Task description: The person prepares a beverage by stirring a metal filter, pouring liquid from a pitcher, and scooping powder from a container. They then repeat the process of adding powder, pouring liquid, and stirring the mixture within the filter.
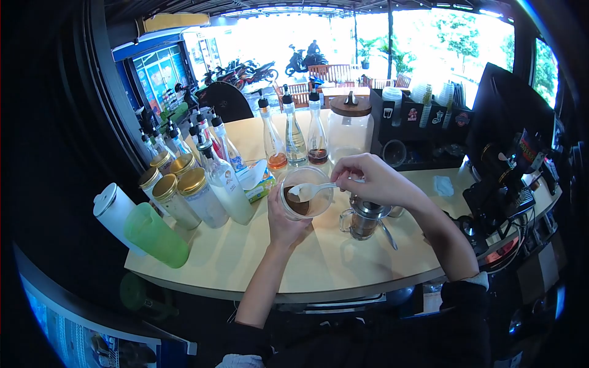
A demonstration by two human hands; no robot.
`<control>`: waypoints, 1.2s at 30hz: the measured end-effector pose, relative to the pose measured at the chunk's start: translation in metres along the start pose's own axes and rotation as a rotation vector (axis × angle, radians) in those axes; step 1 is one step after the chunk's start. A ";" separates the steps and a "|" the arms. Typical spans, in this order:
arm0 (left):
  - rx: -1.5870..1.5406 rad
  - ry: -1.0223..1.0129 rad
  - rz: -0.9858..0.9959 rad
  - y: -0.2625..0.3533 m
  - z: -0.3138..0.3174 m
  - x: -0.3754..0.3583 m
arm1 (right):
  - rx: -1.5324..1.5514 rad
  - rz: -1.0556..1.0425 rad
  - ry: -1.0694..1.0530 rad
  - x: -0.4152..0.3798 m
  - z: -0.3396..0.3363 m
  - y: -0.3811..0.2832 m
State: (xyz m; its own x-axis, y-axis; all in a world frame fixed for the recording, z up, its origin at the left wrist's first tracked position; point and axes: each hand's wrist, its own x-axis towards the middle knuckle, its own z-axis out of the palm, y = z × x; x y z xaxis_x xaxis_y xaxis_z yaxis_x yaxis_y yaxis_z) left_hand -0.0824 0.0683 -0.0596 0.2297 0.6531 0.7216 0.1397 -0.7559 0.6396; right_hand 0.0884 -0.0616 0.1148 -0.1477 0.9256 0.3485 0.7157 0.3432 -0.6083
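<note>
My left hand (287,224) is wrapped round a clear plastic cup (322,202), tilted so its mouth faces me, with brown powder (297,203) inside. Between the fingers of my right hand (368,178) is the handle of a white plastic spoon (308,191). The spoon's bowl is inside the cup, with something white on it. Below my right hand, a glass mug (362,230) stands on the counter with a metal drip filter (370,208) on top. A metal spoon (388,234) leans beside the mug.
Pump bottles (296,138) and a large lidded glass jar (350,132) stand at the back of the counter (294,273). Gold-lidded jars (195,190), a milky bottle (227,187) and a green pitcher (156,236) are on the left. A black cup holder (392,129) and dark equipment (500,196) occupy the right.
</note>
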 end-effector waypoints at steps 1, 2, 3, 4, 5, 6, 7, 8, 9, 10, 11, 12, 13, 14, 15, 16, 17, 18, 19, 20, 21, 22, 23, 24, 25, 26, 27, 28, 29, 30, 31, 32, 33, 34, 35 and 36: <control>-0.069 0.020 -0.027 0.003 0.000 -0.001 | 0.021 0.029 0.013 -0.001 -0.003 -0.002; -0.139 0.040 -0.054 0.006 0.001 -0.001 | 0.040 0.059 0.026 -0.003 -0.007 -0.003; -0.144 0.039 -0.052 0.008 0.002 0.000 | 0.036 0.061 0.028 -0.005 -0.010 -0.003; -0.202 0.038 -0.071 0.009 0.003 0.000 | 0.035 0.031 0.055 -0.007 -0.013 -0.002; -0.259 0.036 -0.091 0.010 0.004 -0.001 | 0.035 0.001 0.081 -0.010 -0.016 -0.002; -0.263 0.036 -0.092 0.008 0.005 -0.001 | 0.031 0.004 0.080 -0.013 -0.020 -0.003; -0.295 0.029 -0.093 0.005 0.008 -0.003 | 0.013 0.008 0.098 -0.017 -0.025 -0.005; -0.326 0.021 -0.095 0.003 0.009 -0.004 | -0.004 0.011 0.116 -0.022 -0.031 -0.007; -0.327 0.021 -0.098 0.002 0.010 -0.006 | 0.002 0.046 0.093 -0.025 -0.038 -0.007; -0.297 0.020 -0.102 0.001 0.010 -0.007 | 0.002 0.047 0.091 -0.029 -0.042 -0.003; -0.266 0.020 -0.104 0.000 0.011 -0.007 | -0.010 0.043 0.128 -0.034 -0.047 0.003; -0.264 0.021 -0.102 0.003 0.010 -0.007 | -0.021 0.036 0.166 -0.038 -0.052 0.008; -0.274 -0.007 -0.138 0.008 0.008 -0.008 | -0.092 0.024 0.186 -0.042 -0.058 0.014; -0.284 -0.035 -0.175 0.012 0.007 -0.008 | -0.091 0.021 0.187 -0.047 -0.062 0.019; -0.284 -0.034 -0.173 0.015 0.007 -0.007 | -0.091 0.042 0.230 -0.052 -0.065 0.025; -0.263 -0.068 -0.192 0.017 0.007 -0.007 | -0.090 0.064 0.273 -0.057 -0.067 0.028; -0.242 -0.103 -0.213 0.019 0.007 -0.008 | -0.137 0.081 0.287 -0.062 -0.069 0.030; -0.243 -0.105 -0.214 0.013 0.010 -0.010 | -0.137 0.083 0.288 -0.066 -0.068 0.033; -0.287 -0.113 -0.231 0.003 0.016 -0.013 | -0.116 0.080 0.316 -0.070 -0.067 0.038; -0.332 -0.121 -0.249 -0.007 0.020 -0.016 | -0.095 0.078 0.343 -0.075 -0.068 0.041; -0.333 -0.124 -0.252 -0.008 0.021 -0.017 | -0.126 0.088 0.338 -0.078 -0.069 0.040; -0.352 -0.123 -0.229 -0.010 0.022 -0.017 | -0.125 0.093 0.338 -0.080 -0.070 0.038; -0.369 -0.123 -0.207 -0.012 0.022 -0.018 | -0.136 0.151 0.345 -0.083 -0.070 0.037; -0.366 -0.130 -0.213 -0.015 0.022 -0.019 | -0.146 0.213 0.350 -0.086 -0.070 0.037; -0.372 -0.121 -0.223 -0.018 0.023 -0.022 | -0.200 0.157 0.354 -0.088 -0.069 0.045; -0.379 -0.111 -0.232 -0.022 0.024 -0.023 | -0.197 0.165 0.353 -0.090 -0.068 0.049; -0.381 -0.116 -0.237 -0.019 0.024 -0.022 | -0.214 0.125 0.364 -0.092 -0.067 0.052; -0.370 -0.110 -0.225 -0.014 0.023 -0.021 | -0.232 0.084 0.373 -0.093 -0.066 0.055; -0.360 -0.103 -0.215 -0.013 0.022 -0.020 | -0.234 0.091 0.371 -0.094 -0.064 0.058; -0.364 -0.106 -0.221 -0.016 0.023 -0.021 | -0.247 0.075 0.350 -0.096 -0.062 0.061; -0.377 -0.127 -0.238 -0.022 0.023 -0.022 | -0.259 0.059 0.329 -0.097 -0.060 0.063; -0.388 -0.146 -0.254 -0.026 0.023 -0.023 | -0.259 0.065 0.324 -0.098 -0.060 0.064; -0.390 -0.148 -0.261 -0.026 0.023 -0.024 | -0.268 0.053 0.322 -0.098 -0.059 0.065; -0.365 -0.149 -0.254 -0.025 0.022 -0.024 | -0.276 0.039 0.322 -0.098 -0.059 0.066; -0.341 -0.149 -0.247 -0.025 0.022 -0.023 | -0.275 0.041 0.319 -0.099 -0.058 0.068; -0.343 -0.148 -0.251 -0.025 0.022 -0.022 | -0.288 0.028 0.322 -0.099 -0.058 0.069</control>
State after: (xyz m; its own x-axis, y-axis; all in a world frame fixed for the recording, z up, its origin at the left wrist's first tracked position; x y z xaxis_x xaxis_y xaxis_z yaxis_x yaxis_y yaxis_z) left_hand -0.0699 0.0714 -0.0975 0.3685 0.7815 0.5035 -0.1126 -0.5001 0.8586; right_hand 0.1921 -0.1386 0.0794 0.0620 0.8213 0.5670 0.8845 0.2180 -0.4125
